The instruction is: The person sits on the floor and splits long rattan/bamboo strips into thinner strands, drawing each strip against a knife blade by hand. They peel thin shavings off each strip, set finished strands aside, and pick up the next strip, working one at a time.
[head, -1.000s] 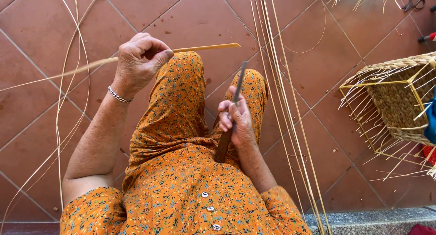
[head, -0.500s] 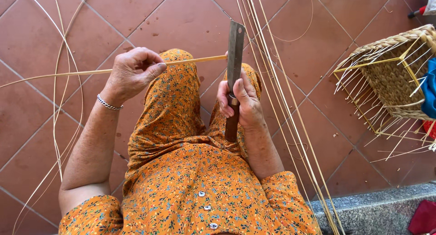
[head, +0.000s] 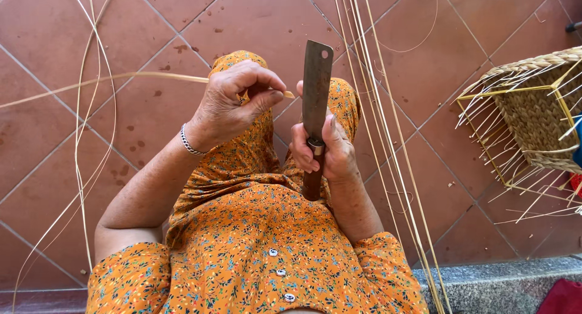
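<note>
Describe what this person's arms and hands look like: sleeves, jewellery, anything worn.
Both arms are bare below short sleeves of an orange dress with a small floral print. The left hand has a thin silver chain bracelet at the wrist. The right hand shows no bracelet, glove or watch. No rings can be made out on either hand.

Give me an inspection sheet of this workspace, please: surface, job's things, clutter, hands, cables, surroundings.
Surface: red-brown tiled floor.
Job's things: thin cane strip; flat-bladed knife, blade up.
Clutter: loose cane strips lying across the tiles.
Grippers: left hand pinches the cane strip's end; right hand grips the knife's handle.
Cables: nothing seen.
Surroundings: half-woven basket with free stakes at right; grey stone ledge.
</note>
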